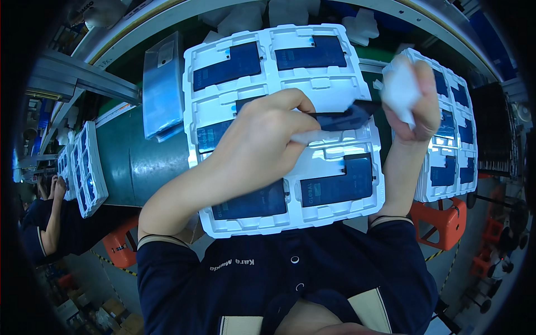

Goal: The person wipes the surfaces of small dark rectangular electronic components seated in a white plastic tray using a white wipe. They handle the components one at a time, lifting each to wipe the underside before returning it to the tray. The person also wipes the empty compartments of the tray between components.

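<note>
My left hand (pixel 273 125) is closed over the middle of a white plastic tray (pixel 226 228). Its fingers pinch one end of a flat dark battery (pixel 343 118), tilted above a compartment at the tray's right. Something white shows at the fingertips; I cannot tell what. Slightly blurred, my right hand (pixel 424 103) grips a crumpled white cloth (pixel 401 89) just beyond the battery's right end. Other dark L-shaped batteries lie in the tray, such as one at the near right (pixel 336 181) and one at the far left (pixel 228 66). My left forearm partly covers the near-left one (pixel 251 204).
Clear plastic sleeves (pixel 162 89) lie left of the tray on the green bench (pixel 137 173). Stacked battery trays (pixel 427 190) stand at the right, another stack (pixel 92 173) at the left. A co-worker (pixel 53 223) sits far left. Orange stools (pixel 444 223) stand below the bench.
</note>
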A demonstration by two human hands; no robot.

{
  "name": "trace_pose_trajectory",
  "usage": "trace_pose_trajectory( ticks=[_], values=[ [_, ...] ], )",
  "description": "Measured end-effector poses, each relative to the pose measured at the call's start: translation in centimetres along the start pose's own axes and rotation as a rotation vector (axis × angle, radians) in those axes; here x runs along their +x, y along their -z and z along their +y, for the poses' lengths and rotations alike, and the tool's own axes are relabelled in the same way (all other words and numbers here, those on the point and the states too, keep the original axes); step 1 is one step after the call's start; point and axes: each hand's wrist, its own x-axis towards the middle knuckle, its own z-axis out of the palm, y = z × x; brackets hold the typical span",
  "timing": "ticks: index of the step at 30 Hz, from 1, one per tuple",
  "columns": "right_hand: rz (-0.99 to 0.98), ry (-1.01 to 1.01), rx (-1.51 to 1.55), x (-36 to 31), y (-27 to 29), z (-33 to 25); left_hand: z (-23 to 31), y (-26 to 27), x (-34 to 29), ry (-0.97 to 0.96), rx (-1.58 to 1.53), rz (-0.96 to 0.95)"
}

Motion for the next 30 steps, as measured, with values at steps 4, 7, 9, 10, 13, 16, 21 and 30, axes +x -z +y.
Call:
trace_pose_trajectory(
  ticks=[4,7,9,10,13,16,21,30],
  values=[
    [0.311,-0.311,-0.46,0.5,-1.7,0.6,3.2,2.9,-2.7,-0.023,0.077,0.0],
    [0.086,-0.499,-0.948,0.5,-2.1,1.0,3.5,3.6,-4.9,-0.046,0.001,-0.053],
    [0.061,-0.547,-0.93,0.4,-3.0,1.2,3.9,4.0,-5.5,-0.033,-0.044,-0.124],
    [0.049,-0.57,-0.922,0.4,-3.3,1.2,3.8,4.0,-5.7,-0.032,-0.049,-0.134],
    [0.018,-0.577,-0.757,0.6,-3.5,1.0,3.3,3.6,-5.8,-0.035,-0.063,-0.14],
    [0.063,-0.553,-0.643,0.5,-3.3,0.8,3.0,3.3,-5.7,-0.038,-0.091,-0.135],
    [0.06,-0.544,-0.952,0.5,-3.2,2.1,2.9,3.0,-5.6,-0.063,-0.158,-0.191],
    [0.076,-0.493,-1.239,0.2,-3.6,2.6,2.6,2.8,-5.5,-0.054,-0.15,-0.169]
  ],
)
